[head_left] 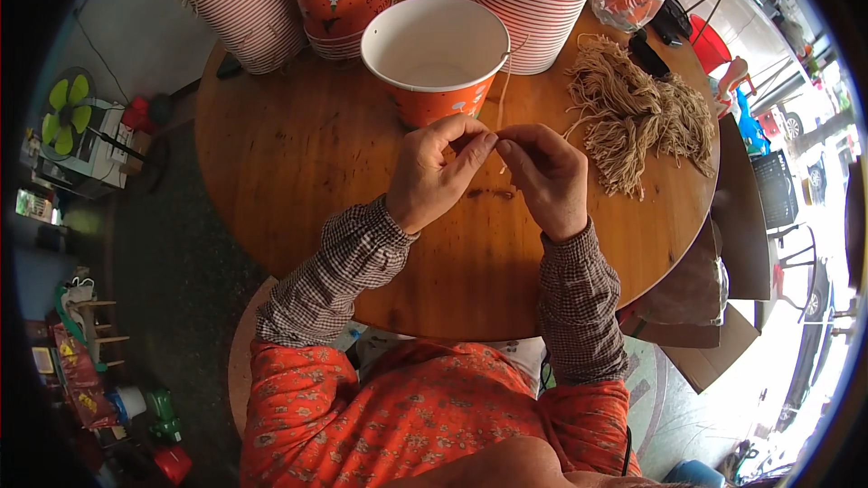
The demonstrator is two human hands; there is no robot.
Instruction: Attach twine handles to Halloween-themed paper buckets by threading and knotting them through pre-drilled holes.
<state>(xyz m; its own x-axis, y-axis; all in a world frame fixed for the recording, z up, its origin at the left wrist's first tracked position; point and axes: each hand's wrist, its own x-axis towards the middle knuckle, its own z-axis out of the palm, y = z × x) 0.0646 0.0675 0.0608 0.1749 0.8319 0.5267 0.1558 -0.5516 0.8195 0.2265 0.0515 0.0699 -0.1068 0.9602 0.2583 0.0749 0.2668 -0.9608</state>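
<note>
In the head view, a thin string (503, 101) is being pinched between thumb and fingers by both the left hand (432, 173) and the right hand (551, 183), the tips nearly meeting, presumably for fine control. The paper bucket (436, 101) is being placed close, at eleven o'clock, its rim apparently being reached by the string; the string bundle (644, 122) is lying handy between two and three. The pinched stretch is being hidden by fingertips; stacked buckets (535, 9) toward twelve are being cut off above.
</note>
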